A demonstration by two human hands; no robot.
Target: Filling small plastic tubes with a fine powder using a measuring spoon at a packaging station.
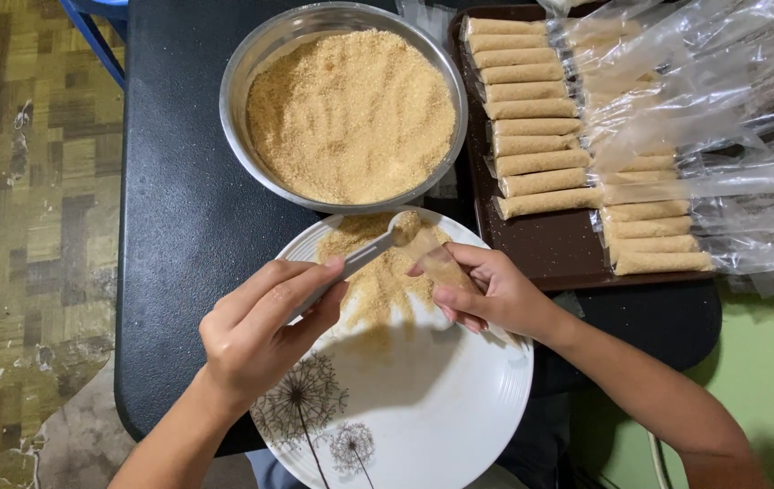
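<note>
Nearest the camera, the white plate [423,407] with dandelion prints sits at the desk [179,226] edge, a heap of golden-brown crumbs [378,281] on its far half. The left hand [265,330] pinches a spoon [355,258] between thumb and fingers, its loaded bowl tipped at the mouth of a small clear plastic sleeve [437,258], which the right hand [496,290] pinches, fingers curled around it. To fill it cleanly, I judge the mouth should stay open and above the plate. Beyond stand a steel bowl [238,68] of crumbs and a brown tray [559,249] of filled sleeves [532,118].
</note>
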